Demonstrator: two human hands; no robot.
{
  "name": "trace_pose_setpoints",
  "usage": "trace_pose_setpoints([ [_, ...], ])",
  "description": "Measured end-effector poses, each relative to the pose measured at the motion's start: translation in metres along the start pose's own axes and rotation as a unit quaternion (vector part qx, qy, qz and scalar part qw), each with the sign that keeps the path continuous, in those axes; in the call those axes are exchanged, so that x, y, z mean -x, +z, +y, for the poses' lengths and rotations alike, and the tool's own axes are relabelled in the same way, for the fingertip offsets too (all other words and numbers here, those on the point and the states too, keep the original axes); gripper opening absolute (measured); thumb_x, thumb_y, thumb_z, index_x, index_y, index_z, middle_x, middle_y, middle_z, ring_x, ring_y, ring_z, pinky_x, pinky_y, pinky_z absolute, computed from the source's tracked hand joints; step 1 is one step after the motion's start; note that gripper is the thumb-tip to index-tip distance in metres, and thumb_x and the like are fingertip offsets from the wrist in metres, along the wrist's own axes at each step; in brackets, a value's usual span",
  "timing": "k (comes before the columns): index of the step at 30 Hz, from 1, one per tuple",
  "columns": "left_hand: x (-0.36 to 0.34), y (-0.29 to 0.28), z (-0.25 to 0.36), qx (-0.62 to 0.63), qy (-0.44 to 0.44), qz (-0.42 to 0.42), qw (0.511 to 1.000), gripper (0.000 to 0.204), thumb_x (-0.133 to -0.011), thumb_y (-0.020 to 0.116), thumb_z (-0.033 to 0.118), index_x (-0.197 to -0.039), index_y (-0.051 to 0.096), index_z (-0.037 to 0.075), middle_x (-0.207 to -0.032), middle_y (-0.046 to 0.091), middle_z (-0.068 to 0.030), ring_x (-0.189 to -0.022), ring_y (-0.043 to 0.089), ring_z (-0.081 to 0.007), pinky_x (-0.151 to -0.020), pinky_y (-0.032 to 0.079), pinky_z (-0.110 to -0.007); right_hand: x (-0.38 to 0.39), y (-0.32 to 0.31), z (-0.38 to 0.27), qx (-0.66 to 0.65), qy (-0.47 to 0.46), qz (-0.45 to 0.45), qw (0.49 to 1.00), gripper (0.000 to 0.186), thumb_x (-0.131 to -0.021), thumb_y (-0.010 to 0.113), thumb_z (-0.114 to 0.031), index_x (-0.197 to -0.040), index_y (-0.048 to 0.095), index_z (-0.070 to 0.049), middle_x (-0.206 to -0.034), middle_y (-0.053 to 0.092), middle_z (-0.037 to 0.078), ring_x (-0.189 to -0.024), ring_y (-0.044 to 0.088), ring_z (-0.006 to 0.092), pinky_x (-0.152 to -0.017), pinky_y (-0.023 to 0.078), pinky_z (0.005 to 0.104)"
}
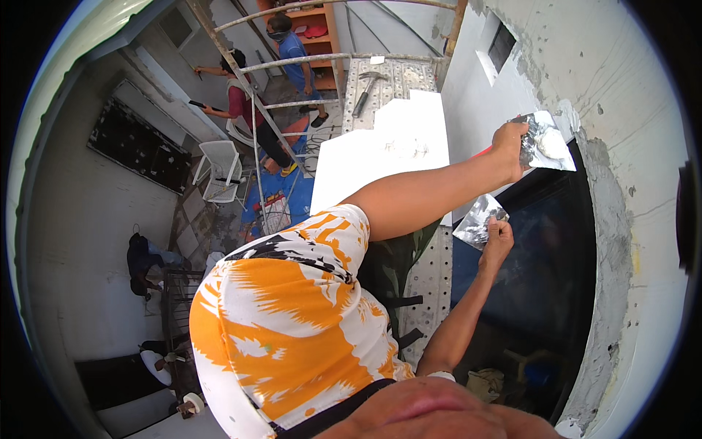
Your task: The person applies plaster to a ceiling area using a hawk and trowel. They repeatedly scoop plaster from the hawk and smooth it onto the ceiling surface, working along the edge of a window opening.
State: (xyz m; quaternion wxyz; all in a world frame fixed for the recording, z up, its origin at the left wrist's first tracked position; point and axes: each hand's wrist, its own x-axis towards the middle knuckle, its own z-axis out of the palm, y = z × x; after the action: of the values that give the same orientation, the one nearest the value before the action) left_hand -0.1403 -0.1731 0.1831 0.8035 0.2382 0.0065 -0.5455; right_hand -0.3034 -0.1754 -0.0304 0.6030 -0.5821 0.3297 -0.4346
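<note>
L grip (510, 148) closed on metal plate (544, 150) w/ white paste, up near patched wall (599, 80), R grip (498, 245) pinching 2nd metal blade (477, 222) just below, white board (409, 117) (smudged) on perforated plank (428, 289), hammer (363, 96) beyond, scaffold rails (296, 62) btwn here & co-worker in blue (292, 50)

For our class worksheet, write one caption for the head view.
Left hand holds a shiny plate bearing white paste; right hand pinches a second plate, near a patchy wall.

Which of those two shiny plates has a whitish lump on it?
The upper shiny plate, farther right in the picture, bears the whitish lump; the lower shiny plate shows no such lump.
</note>
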Motion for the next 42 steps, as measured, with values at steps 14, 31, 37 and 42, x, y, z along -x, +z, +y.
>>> trace_pose_setpoints([
  [14, 0.001, -0.005, -0.002, -0.019, 0.013, 0.016, 1.000, 0.028, -0.096, 0.049, 0.023, -0.118, 0.056, 0.007, -0.113, 0.065, -0.0073, -0.104, 0.063, -0.0232, -0.097, 0.044, -0.045, 0.000, -0.004, -0.012, -0.035, 0.006, 0.008, 0.999, 0.019, -0.092, 0.070, -0.013, -0.077, 0.058, -0.008, -0.073, 0.054, -0.007, -0.066, 0.043, 0.0023, -0.061, 0.035, 0.0195],
  [31, -0.005, -0.003, 0.019, -0.034, -0.109, -0.042, 0.993, 0.022, -0.097, 0.050, 0.014, -0.099, 0.063, -0.004, -0.084, 0.067, -0.0102, -0.066, 0.063, -0.0198, -0.053, 0.054, -0.025, 0.051, -0.081, -0.064, -0.351, 0.124, 0.176, 0.911, 0.048, -0.083, 0.068, 0.002, -0.128, 0.052, 0.000, -0.116, 0.064, 0.015, -0.105, 0.066, 0.0251, -0.089, 0.055, 0.0389],
  [37, 0.025, 0.056, -0.029, -0.130, -0.209, -0.105, 0.963, 0.024, -0.093, 0.052, 0.011, -0.109, 0.062, -0.004, -0.090, 0.065, -0.0090, -0.069, 0.056, -0.0149, -0.052, 0.047, -0.021, 0.076, -0.151, -0.100, -0.593, -0.017, 0.181, 0.784, 0.039, -0.084, 0.068, -0.003, -0.121, 0.056, -0.004, -0.111, 0.066, 0.011, -0.097, 0.069, 0.0246, -0.087, 0.059, 0.0416],
  [42, 0.059, 0.163, -0.081, -0.146, -0.272, -0.259, 0.915, 0.031, -0.091, 0.051, 0.005, -0.119, 0.059, -0.006, -0.093, 0.064, -0.0067, -0.071, 0.051, -0.0123, -0.054, 0.043, -0.020, 0.099, -0.185, -0.154, -0.564, -0.136, 0.190, 0.792, 0.030, -0.083, 0.071, -0.008, -0.112, 0.063, -0.003, -0.102, 0.069, 0.008, -0.092, 0.069, 0.0202, -0.086, 0.055, 0.0368],
])
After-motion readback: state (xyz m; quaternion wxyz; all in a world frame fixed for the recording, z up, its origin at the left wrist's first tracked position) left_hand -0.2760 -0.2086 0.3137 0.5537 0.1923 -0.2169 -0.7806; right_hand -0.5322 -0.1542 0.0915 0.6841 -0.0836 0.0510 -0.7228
